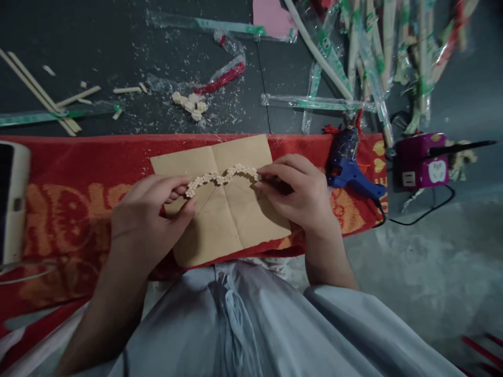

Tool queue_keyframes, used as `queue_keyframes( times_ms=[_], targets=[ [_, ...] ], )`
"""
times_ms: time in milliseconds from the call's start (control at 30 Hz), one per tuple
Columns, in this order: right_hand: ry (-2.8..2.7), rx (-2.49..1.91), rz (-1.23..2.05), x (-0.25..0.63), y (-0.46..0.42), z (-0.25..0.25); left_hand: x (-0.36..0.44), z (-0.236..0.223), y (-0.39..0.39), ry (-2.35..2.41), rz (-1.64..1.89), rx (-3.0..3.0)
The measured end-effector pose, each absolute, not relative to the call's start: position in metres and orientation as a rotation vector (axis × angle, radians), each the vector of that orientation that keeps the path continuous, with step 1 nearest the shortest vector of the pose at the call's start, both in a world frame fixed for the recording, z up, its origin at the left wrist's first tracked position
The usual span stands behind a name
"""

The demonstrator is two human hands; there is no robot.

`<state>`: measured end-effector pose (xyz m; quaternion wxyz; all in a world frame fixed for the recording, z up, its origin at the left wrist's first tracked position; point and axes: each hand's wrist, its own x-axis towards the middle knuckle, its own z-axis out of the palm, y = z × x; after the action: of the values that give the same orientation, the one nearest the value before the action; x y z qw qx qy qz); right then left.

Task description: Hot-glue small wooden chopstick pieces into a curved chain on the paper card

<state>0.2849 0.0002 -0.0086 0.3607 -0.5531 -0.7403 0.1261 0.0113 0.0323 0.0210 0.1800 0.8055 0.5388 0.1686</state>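
The left hand (147,217) and right hand (298,191) hold the strip (222,178) by its two ends, fingers pinched closed on it, one end each. The strip (pale, knobbly, curved in two arches) is over the creased paper (236,220), which lies on the red towel (78,193). Right of the right hand, the blue glue gun (348,165) rests on the towel, near a purple box (422,159). Beyond, plastic-wrapped sticks (373,47) and crumbs litter the dark worktop (118,52).
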Motion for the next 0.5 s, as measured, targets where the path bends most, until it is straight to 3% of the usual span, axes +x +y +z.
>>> queue_keyframes(
  times_ms=[500],
  targets=[
    [-1.935, -1.432, 0.275, 0.2803, -0.0012, -0.0040, 0.0038, 0.0309, 0.0295, 1.603, 0.350, 2.237]
  ],
)
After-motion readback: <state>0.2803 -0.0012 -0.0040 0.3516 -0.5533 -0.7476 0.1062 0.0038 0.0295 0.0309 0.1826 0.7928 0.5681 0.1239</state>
